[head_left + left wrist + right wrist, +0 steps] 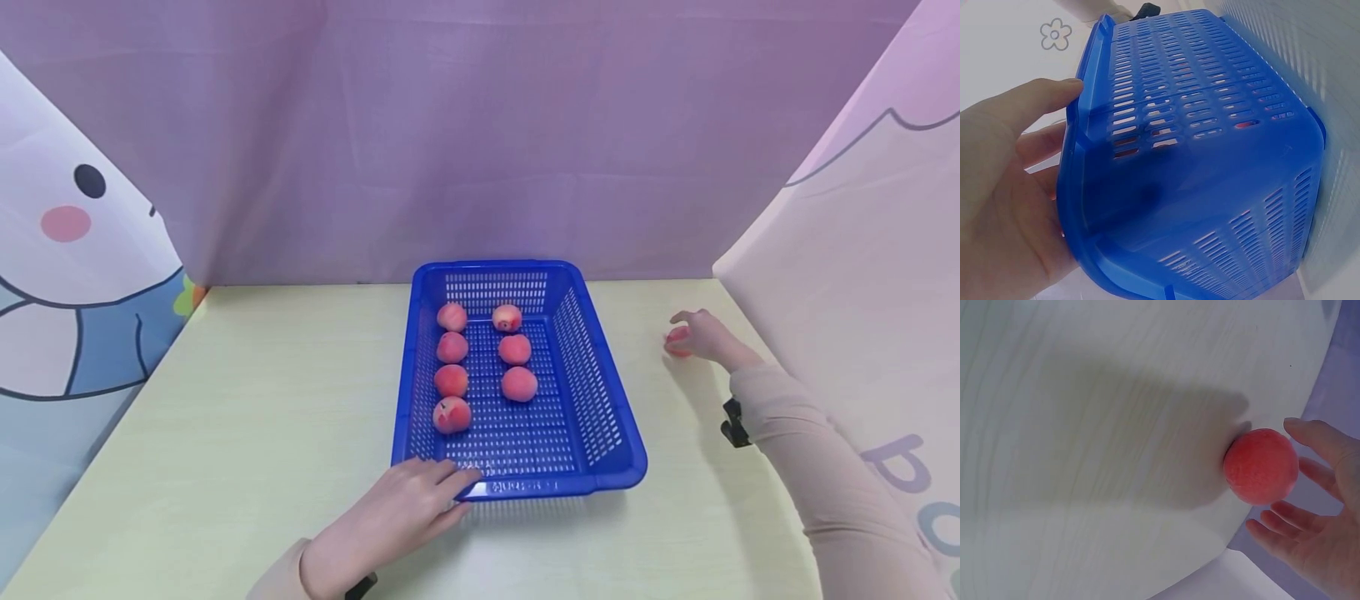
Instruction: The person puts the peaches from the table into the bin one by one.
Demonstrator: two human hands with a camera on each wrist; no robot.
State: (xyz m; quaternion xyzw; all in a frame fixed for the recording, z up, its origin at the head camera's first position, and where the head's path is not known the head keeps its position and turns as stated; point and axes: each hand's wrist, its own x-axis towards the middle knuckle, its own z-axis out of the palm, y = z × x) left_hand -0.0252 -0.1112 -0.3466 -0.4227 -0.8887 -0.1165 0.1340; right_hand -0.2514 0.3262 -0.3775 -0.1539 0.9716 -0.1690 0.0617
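Blue slotted plastic basket (600,400) sits upright on the desk, long side running away from the viewer; left hand (408,508) touches its near left corner rim. Seven pink-red peaches inside, four in the left column, three in the right. An eighth peach (1261,466) lies on the desk well right of the basket, at the right hand (701,333), fingers cupped about it

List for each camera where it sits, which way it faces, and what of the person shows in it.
Head: worn on the head, looking forward and down at the table, blue basket with seven peaches; both hands and sleeves show.
Left wrist: beside the basket's near wall; left hand touches its rim.
Right wrist: looks along the tabletop at a loose peach; right hand cups it.
Shared: head and right wrist both show that peach.
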